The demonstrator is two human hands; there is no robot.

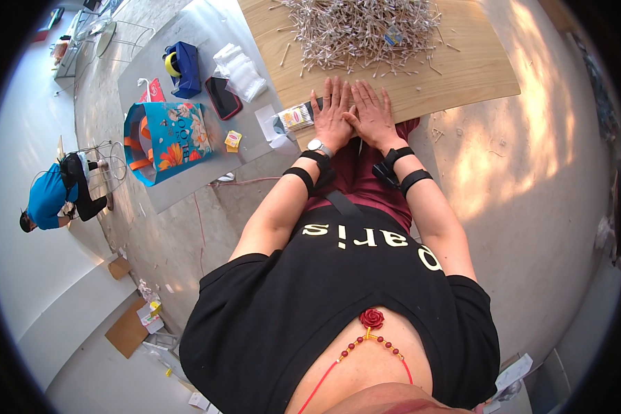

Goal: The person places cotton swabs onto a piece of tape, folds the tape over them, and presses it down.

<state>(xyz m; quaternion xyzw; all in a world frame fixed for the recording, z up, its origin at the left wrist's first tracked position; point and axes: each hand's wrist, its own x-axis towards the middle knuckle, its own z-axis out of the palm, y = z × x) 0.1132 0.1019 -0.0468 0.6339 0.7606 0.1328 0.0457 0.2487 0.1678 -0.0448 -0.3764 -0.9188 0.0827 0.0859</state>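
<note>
Bright daylight, dappled warm patches on the floor (531, 152) (right side); sharp centre, fisheye-bent dark rim.

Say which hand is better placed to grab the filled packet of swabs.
Left, probably. The left hand lies flat beside the packet of swabs, which pokes out on its outer side; the right hand sits farther off.

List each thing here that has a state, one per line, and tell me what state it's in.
Left hand: open, flat on the board.
Right hand: open, flat beside it.
Cotton swabs: loose heap.
Swab packet: lying at the board's edge.
Gift bag: on its side.
Phone: screen dark.
</note>
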